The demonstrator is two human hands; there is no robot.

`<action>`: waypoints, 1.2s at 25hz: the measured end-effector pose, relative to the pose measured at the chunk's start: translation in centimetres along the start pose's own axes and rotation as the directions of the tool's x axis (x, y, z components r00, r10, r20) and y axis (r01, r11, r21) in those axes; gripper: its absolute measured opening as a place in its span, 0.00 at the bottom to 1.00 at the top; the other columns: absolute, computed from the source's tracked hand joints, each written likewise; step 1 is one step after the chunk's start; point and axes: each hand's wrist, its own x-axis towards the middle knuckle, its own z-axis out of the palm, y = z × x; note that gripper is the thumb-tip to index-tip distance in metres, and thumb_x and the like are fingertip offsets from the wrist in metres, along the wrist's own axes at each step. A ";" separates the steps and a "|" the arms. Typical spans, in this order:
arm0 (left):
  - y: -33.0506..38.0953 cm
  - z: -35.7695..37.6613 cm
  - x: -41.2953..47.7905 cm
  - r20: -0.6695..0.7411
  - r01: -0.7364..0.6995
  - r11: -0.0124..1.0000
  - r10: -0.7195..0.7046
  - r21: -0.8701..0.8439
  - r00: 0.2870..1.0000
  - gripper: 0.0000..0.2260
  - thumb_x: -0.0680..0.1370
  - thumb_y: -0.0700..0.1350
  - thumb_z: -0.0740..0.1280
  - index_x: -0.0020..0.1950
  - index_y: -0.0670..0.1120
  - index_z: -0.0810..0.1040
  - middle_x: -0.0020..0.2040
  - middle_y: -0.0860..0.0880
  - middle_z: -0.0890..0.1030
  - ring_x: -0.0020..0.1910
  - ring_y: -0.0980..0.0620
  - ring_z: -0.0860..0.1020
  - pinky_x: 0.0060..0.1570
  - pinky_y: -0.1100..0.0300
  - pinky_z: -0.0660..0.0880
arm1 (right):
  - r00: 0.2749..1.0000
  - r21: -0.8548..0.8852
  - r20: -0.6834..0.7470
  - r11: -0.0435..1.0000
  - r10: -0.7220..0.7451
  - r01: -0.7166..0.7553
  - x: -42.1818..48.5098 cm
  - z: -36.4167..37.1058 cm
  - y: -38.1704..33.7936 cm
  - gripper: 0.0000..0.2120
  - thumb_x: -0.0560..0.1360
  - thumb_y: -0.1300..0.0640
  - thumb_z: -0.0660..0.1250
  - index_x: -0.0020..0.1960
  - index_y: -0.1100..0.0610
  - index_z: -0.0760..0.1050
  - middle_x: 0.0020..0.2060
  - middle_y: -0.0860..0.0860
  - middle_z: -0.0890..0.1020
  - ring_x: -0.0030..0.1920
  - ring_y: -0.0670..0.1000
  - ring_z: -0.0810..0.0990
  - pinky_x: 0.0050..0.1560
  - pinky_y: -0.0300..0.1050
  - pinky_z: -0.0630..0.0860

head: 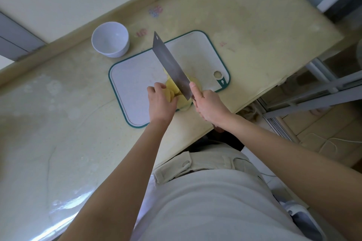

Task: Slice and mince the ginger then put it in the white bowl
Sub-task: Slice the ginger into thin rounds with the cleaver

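Slicing stage. Your right grip (209,106) clasps the broad steel cleaver (170,64); your left grip (161,101) curls onto the pale-yellow ginger slices (172,87). Next, likely: mincing cuts, fingertips tucked clear.

Glossy pale yellow worktop (254,25), teal-rimmed white cutting board (133,84) lying beneath the left hand (160,101) and right hand (209,107), white bowl (110,39) standing beyond the left hand, just beside the board.
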 end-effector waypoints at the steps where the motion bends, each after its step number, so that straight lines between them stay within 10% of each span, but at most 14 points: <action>1: 0.1 -0.2 0.1 -0.001 0.007 1.000 -0.007 -0.002 1.000 0.19 0.74 0.43 0.69 0.61 0.42 0.66 0.60 0.44 0.66 0.55 0.45 0.72 0.48 0.58 0.69 | 1.000 -0.005 0.002 1.000 0.006 -0.006 0.0 0.1 0.2 0.30 0.79 0.36 0.48 0.30 0.58 0.63 0.24 0.54 0.68 0.25 0.53 0.67 0.32 0.46 0.67; 13: -2.0 -2.7 -0.8 -0.059 0.247 0.968 -0.249 -0.045 0.967 0.14 0.77 0.45 0.62 0.61 0.44 0.66 0.54 0.44 0.75 0.45 0.48 0.74 0.40 0.58 0.70 | 0.998 -0.049 0.046 0.998 0.031 -0.028 -0.9 0.3 0.9 0.30 0.78 0.35 0.48 0.33 0.59 0.64 0.25 0.53 0.67 0.26 0.52 0.66 0.33 0.46 0.67; 20: -3.6 -2.4 -0.9 0.062 -0.001 0.986 -0.009 0.166 0.998 0.26 0.73 0.47 0.70 0.69 0.46 0.65 0.64 0.45 0.65 0.64 0.47 0.66 0.57 0.56 0.69 | 0.994 -0.097 0.102 0.995 0.032 -0.022 -1.1 1.8 1.0 0.31 0.78 0.35 0.48 0.30 0.60 0.63 0.26 0.53 0.69 0.27 0.53 0.69 0.36 0.47 0.70; 30: -4.3 -2.2 -1.4 0.038 -0.018 0.990 0.013 0.138 0.999 0.21 0.75 0.41 0.69 0.66 0.45 0.71 0.60 0.45 0.69 0.62 0.46 0.66 0.57 0.56 0.69 | 0.990 -0.216 0.136 0.976 0.025 0.005 -2.0 3.7 -0.2 0.29 0.82 0.41 0.46 0.27 0.55 0.61 0.27 0.54 0.69 0.36 0.57 0.72 0.42 0.47 0.69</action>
